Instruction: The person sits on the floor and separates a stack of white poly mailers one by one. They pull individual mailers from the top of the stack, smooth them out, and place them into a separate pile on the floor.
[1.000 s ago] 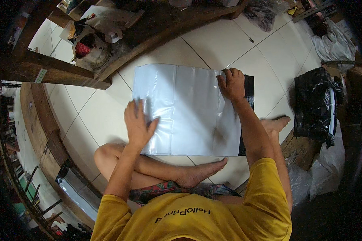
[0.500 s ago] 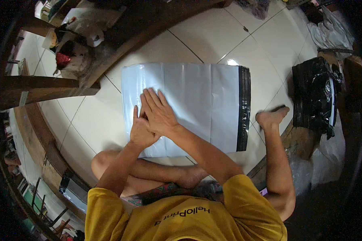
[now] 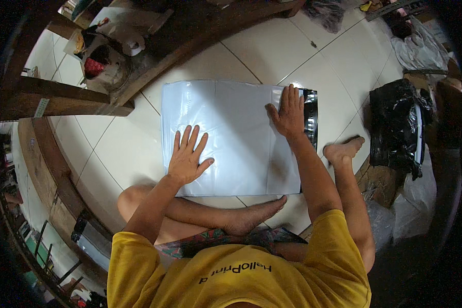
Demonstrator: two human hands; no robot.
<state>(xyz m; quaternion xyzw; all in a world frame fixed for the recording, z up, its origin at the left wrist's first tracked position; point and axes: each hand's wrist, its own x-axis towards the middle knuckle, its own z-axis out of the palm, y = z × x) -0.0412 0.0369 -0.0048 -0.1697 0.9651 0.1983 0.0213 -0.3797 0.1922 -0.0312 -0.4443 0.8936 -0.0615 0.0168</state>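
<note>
A wide, pale grey plastic mailing bag [image 3: 236, 138] lies flat on the tiled floor in front of me, with a black strip along its right edge. My left hand [image 3: 187, 159] rests on the left part of the bag, palm down, fingers spread. Over by the black strip, my right hand [image 3: 290, 115] also lies flat on the plastic, its thumb held away from the other fingers. Neither hand grips anything. Light creases and shiny patches show on the bag's surface.
To the right sits a black plastic-wrapped bundle [image 3: 398, 126], with clear and white plastic bags around it. A wooden beam [image 3: 190, 49] crosses the far left, and wooden boards [image 3: 56, 179] run along the left. My bare right foot [image 3: 344, 149] stands between the mailing bag and the bundle.
My hands were together, right over left, on the bag's left part. Now they are apart: the right has slid across to the black strip, and the left lies spread.
</note>
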